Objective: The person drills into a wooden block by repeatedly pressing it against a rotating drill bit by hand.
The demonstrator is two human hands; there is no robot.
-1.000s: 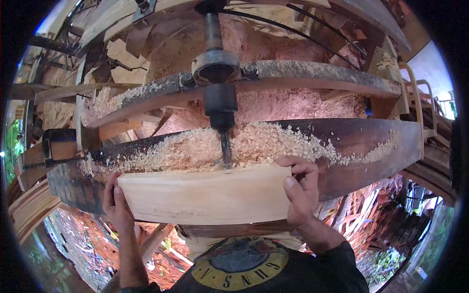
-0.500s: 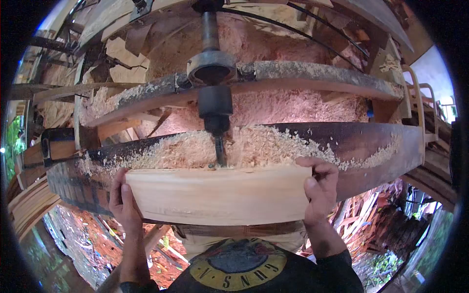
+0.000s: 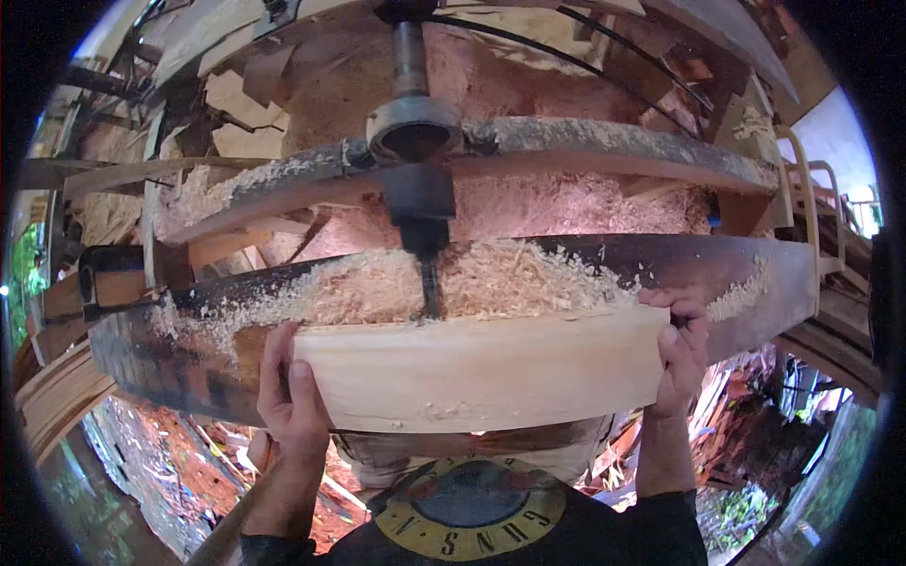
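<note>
A pale wooden board (image 3: 486,373) lies across the near part of the dark worktable. My left hand (image 3: 294,387) is closed around its left end, thumb on the near face. At the opposite end my right hand (image 3: 681,349) grips it, fingers over the upper corner and thumb in front. The drill bit (image 3: 431,288) points down from a black chuck (image 3: 421,203) and meets the board's far edge left of its middle. Wood shavings around the tip hide the exact contact. A heap of shavings (image 3: 519,278) lies behind the board.
The dark worktable (image 3: 755,330) stretches to both sides. A shavings-covered wooden beam (image 3: 623,146) crosses behind the chuck, below the metal spindle (image 3: 409,61). At the left stands a black metal clamp or bracket (image 3: 92,283). Stacked boards (image 3: 66,387) lie at lower left; wood scraps litter the ground.
Both hands and the board have slid to the right along the worktable. The bit now meets the far edge nearer the board's left end. Shavings have shifted behind it.
</note>
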